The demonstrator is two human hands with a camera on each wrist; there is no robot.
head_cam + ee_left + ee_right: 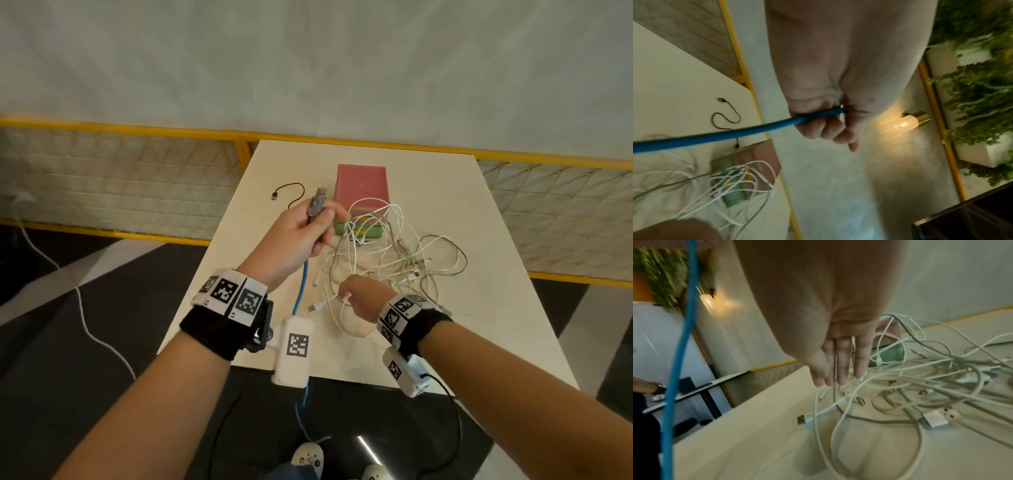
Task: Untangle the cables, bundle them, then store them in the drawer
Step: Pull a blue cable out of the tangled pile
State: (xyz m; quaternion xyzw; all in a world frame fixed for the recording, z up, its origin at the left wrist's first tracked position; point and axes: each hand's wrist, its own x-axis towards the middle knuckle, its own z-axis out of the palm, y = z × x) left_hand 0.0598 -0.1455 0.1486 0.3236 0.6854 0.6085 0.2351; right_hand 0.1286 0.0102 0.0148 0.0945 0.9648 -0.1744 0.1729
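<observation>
My left hand [308, 233] is raised above the table and grips a blue cable [301, 291] just below its grey plug [318, 202]. The cable hangs down past the table's front edge. In the left wrist view my curled fingers [828, 126] wrap the blue cable [715, 136]. A tangle of white cables [394, 260] lies mid-table. My right hand [356, 296] reaches into its near side. In the right wrist view its straight fingers [838, 366] touch the white cables [920, 378]. A pink box with a green drawer front [361, 185] stands behind the tangle.
A short black cable [294, 195] lies alone at the back left of the cream table [479, 325]. A yellow-framed mesh railing [137, 171] runs behind the table. Dark floor lies to the left, with a white cord [85, 308] across it. My shoes [308, 459] are below the table edge.
</observation>
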